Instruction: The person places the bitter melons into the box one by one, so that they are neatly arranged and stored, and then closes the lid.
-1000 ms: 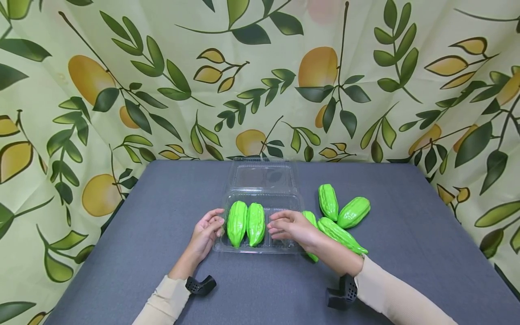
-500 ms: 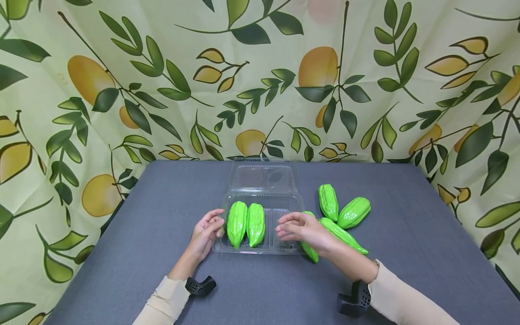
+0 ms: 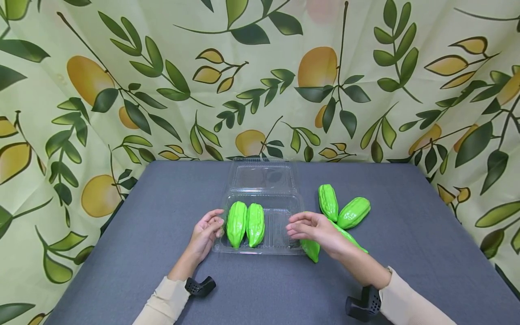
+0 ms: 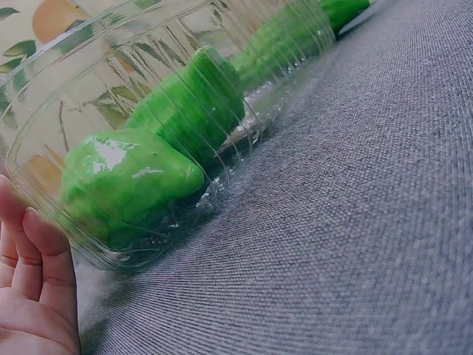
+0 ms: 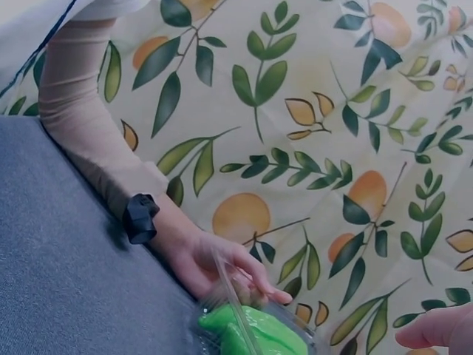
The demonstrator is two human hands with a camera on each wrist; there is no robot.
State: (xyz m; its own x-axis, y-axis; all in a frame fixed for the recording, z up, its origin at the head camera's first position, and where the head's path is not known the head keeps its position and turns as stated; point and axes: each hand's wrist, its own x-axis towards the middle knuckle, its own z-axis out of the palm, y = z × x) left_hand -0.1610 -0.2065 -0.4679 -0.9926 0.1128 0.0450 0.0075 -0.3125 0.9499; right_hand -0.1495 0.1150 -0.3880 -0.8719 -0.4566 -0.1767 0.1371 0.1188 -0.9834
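Observation:
Two glossy green bitter melons [image 3: 237,224] [image 4: 126,185] lie side by side in the left part of a clear plastic clamshell box [image 3: 280,210], its lid [image 3: 263,176] folded back. My left hand [image 3: 206,235] rests at the box's left edge, its fingers [image 4: 55,259] loosely bent against the wall. Above the box's right edge hovers my right hand [image 3: 317,232], fingers extended with nothing between them. Beneath it a bitter melon [image 3: 311,251] is partly hidden. In the right wrist view only a fingertip of my right hand [image 5: 440,329] shows.
More loose bitter melons lie right of the box: one upright in view [image 3: 328,202], one slanted [image 3: 354,212], and one half covered by my right forearm. The grey table [image 3: 174,189] ends at a leaf-patterned curtain [image 3: 260,90]. Black cameras [image 3: 201,286] sit on both wrists.
My right hand has drawn back to the right, from over the box's middle to its right edge. My left hand and the bitter melons stay where they were.

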